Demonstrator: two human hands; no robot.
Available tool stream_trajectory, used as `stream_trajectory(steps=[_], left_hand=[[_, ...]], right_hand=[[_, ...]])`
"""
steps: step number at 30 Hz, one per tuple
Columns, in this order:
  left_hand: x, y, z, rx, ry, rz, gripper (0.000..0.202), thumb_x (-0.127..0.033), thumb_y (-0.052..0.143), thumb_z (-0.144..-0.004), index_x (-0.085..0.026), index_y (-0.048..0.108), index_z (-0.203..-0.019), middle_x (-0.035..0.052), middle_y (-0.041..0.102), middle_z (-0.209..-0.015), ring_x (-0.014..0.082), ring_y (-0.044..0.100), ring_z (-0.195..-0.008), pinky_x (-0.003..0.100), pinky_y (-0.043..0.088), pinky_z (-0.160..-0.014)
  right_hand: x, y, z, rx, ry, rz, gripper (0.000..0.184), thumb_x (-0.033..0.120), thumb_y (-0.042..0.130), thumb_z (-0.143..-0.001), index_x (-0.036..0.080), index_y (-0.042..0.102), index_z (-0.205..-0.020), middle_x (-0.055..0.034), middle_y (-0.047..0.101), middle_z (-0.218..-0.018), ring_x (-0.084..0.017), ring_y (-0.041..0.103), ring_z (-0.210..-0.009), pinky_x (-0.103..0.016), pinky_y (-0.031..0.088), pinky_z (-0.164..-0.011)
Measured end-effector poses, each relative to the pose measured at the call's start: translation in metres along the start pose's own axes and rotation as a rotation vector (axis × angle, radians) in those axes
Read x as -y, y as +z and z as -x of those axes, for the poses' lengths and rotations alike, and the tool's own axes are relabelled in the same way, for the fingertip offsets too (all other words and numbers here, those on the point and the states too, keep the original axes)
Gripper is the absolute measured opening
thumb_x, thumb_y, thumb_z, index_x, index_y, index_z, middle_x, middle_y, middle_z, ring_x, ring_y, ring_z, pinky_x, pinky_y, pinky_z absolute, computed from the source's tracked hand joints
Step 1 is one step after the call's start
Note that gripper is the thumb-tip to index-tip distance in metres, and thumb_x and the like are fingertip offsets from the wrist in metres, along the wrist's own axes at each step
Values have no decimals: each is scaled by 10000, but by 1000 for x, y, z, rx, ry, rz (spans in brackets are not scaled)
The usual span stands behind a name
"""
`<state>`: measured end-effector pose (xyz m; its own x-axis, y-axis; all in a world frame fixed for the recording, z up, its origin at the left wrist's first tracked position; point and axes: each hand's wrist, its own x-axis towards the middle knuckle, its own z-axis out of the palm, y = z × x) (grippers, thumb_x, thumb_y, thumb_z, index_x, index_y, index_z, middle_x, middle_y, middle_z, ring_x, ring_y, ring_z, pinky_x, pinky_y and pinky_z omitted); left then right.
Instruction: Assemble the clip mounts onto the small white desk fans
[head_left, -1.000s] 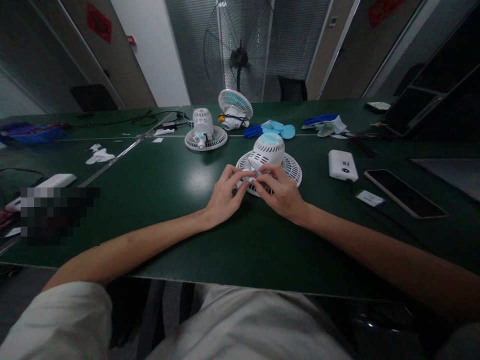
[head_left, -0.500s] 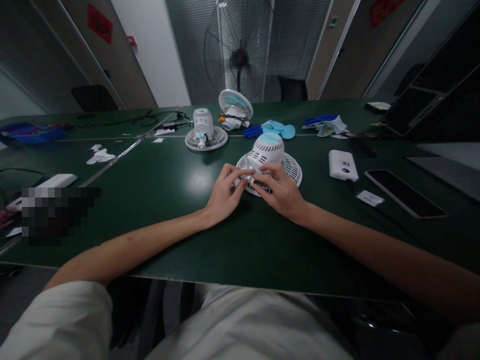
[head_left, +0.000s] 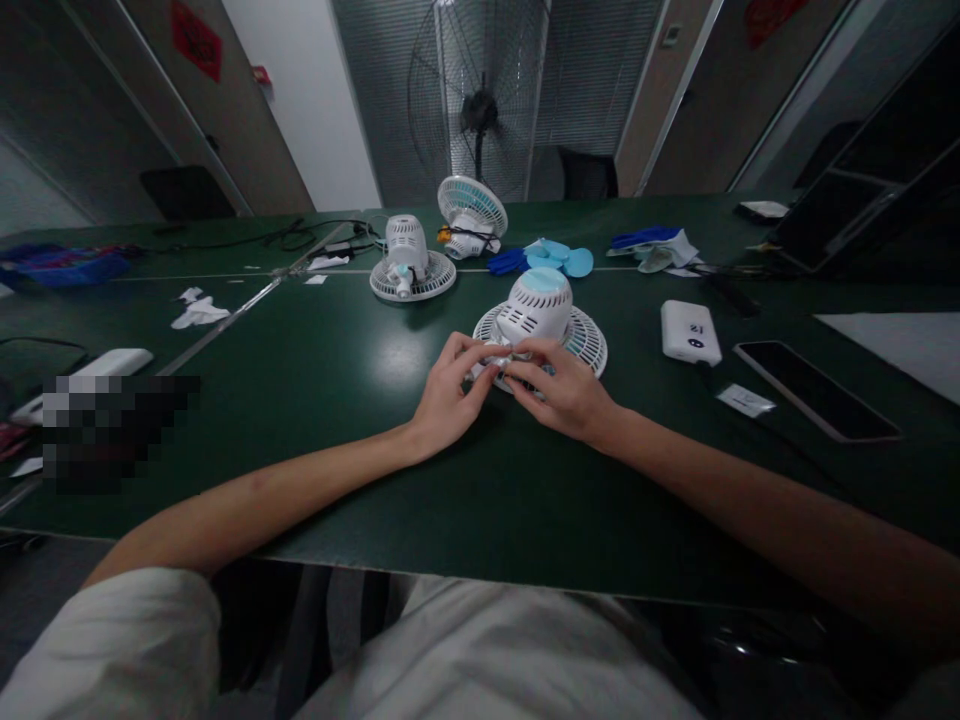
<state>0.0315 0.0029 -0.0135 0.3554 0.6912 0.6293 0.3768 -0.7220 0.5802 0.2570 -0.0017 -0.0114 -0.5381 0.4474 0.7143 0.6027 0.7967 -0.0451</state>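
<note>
A small white fan [head_left: 536,308] lies grille-down on the green table, its rounded motor housing with a light blue cap facing up. At its near side, my left hand [head_left: 454,393] pinches a small white part at the fan's neck between thumb and fingers. From the other side, my right hand [head_left: 561,388] has its thumb and fingertips closed at the same spot, in front of the housing. The fingers cover most of this part, so its exact shape is hidden.
Behind stand a second white fan [head_left: 406,255], grille-down, and a third fan [head_left: 472,215], tilted up. Light blue fan blades [head_left: 559,257] and blue-and-white gloves [head_left: 654,247] lie farther back. At right are a white power bank [head_left: 690,332] and a phone [head_left: 816,390].
My right hand's fingers have shifted slightly and bunched closer to my left fingertips at the fan's neck. The fan stays in place on the table.
</note>
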Motion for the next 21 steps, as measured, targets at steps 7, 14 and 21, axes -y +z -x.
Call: stream_trajectory(steps=[7, 14, 21], left_hand=[[-7, 2, -1, 2, -45, 36, 242, -263, 595, -1056, -272, 683, -1282, 62, 591, -1151, 202, 607, -1088, 373, 555, -952], [-9, 0, -5, 24, -97, 83, 293, -189, 616, -1030, -301, 669, -1296, 68, 598, -1207, 208, 618, -1127, 389, 566, -970], [-4, -1, -12, -10, -158, 173, 346, -146, 685, -960, -285, 625, -1272, 67, 648, -1155, 214, 649, -1044, 372, 597, -854]], right_hand=[[-8, 0, 0, -87, 37, 43, 102, 238, 687, -974, 237, 703, -1075, -84, 672, -1148, -215, 691, -893, -403, 653, -785], [-10, -8, -4, -46, 8, 7, 300, 152, 732, -908, 237, 671, -1189, -106, 697, -1144, -250, 720, -1011, -408, 674, -852], [-22, -9, 4, -27, -10, -2, 418, 128, 780, -871, 269, 699, -1256, -74, 734, -1114, -249, 745, -965, -412, 702, -829]])
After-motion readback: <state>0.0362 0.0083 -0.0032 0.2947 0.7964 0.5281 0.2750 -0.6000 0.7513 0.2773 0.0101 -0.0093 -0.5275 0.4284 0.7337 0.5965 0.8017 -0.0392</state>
